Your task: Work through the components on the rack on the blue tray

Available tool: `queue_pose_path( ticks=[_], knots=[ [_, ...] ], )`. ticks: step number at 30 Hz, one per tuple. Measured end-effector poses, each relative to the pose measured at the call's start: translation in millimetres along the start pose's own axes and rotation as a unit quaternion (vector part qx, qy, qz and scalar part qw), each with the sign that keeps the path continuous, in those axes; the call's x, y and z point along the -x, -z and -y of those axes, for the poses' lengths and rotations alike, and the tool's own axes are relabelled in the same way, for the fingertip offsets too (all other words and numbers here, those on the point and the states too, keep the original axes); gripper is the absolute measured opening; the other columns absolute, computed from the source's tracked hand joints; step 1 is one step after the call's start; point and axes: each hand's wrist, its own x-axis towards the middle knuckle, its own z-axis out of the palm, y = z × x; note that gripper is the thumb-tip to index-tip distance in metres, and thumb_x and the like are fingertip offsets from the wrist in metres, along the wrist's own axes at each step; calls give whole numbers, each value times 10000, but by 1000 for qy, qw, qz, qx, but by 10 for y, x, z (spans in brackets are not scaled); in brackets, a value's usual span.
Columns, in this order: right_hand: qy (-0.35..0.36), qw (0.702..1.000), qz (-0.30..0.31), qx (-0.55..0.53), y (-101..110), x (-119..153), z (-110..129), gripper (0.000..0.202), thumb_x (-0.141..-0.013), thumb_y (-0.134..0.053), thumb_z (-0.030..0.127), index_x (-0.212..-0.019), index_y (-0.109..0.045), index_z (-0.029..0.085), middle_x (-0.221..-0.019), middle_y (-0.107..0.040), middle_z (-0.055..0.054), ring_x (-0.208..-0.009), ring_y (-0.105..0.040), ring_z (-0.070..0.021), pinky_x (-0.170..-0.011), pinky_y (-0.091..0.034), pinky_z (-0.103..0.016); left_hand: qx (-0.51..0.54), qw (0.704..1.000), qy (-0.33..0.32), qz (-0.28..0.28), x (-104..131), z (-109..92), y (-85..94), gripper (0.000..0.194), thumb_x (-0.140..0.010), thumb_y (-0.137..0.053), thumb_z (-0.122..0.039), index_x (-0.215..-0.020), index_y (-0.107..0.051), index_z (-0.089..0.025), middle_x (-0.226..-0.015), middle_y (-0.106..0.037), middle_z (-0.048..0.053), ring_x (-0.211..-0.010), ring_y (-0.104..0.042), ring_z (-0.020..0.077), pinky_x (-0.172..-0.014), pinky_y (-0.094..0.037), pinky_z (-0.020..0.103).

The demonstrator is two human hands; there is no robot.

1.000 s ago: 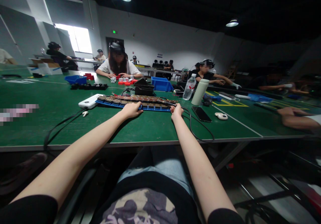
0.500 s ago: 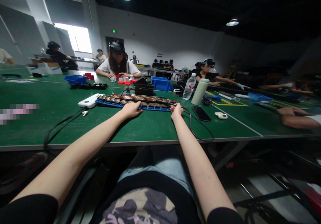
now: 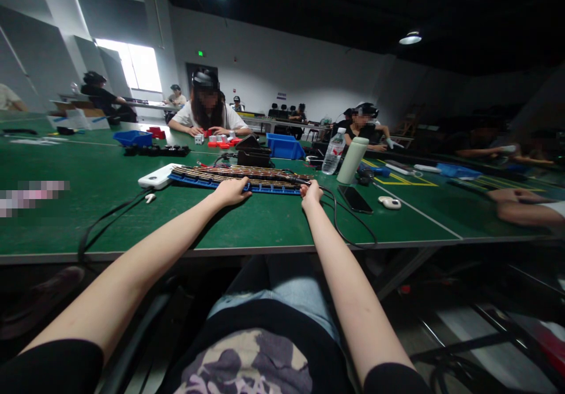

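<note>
A long blue plastic strip tray [image 3: 276, 190] lies across the green table in front of me, with rows of thin copper-coloured and dark strips [image 3: 220, 173] along it. My left hand [image 3: 233, 192] grips its front edge near the middle, the fingers curled over the rim. At the tray's right end my right hand [image 3: 311, 194] is closed around a slim black corded tool, which looks like a soldering iron [image 3: 301, 181]. Its thin end points left over the strips; whether it touches them I cannot tell. A black cable [image 3: 335, 212] trails from it to the right.
Left of the tray lies a white power bank [image 3: 155, 177] with a cable and an earbud [image 3: 150, 198]. Behind are a black box [image 3: 253, 154] and a blue bin [image 3: 285, 146]. To the right stand a water bottle [image 3: 333, 152], a green flask [image 3: 352, 161] and a phone [image 3: 355, 199]. Co-workers sit around.
My hands, the tray and the corded tool stay practically where they were. Back right, a co-worker's gloved hand has drawn back to the left and up.
</note>
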Motion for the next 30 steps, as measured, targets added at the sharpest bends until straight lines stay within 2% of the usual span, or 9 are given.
queue_pose_path(
  ticks=[13, 30],
  knots=[
    [-5, 1000, -7, -12, -4, 37, 16, 246, -995, -571, 148, -756, -535, 196, -484, -555, 59, -402, -463, -52, -432, -445, -96, -7, 1000, -1, 1, 13, -17, 18, 528, -1094, -526, -454, -1552, -511, -193, -1365, -769, 176, -1286, -731, 341, -992, -556, 376],
    [-3, 1000, -6, -10, -11, 3, 1, 201, -987, -570, 153, -790, -556, 191, -503, -564, 58, -401, -466, -55, -427, -444, -100, -10, 1000, -2, 0, 4, -6, 12, 515, -1093, -522, -457, -1540, -517, -201, -1350, -776, 166, -1274, -736, 334, -979, -556, 371]
  ],
)
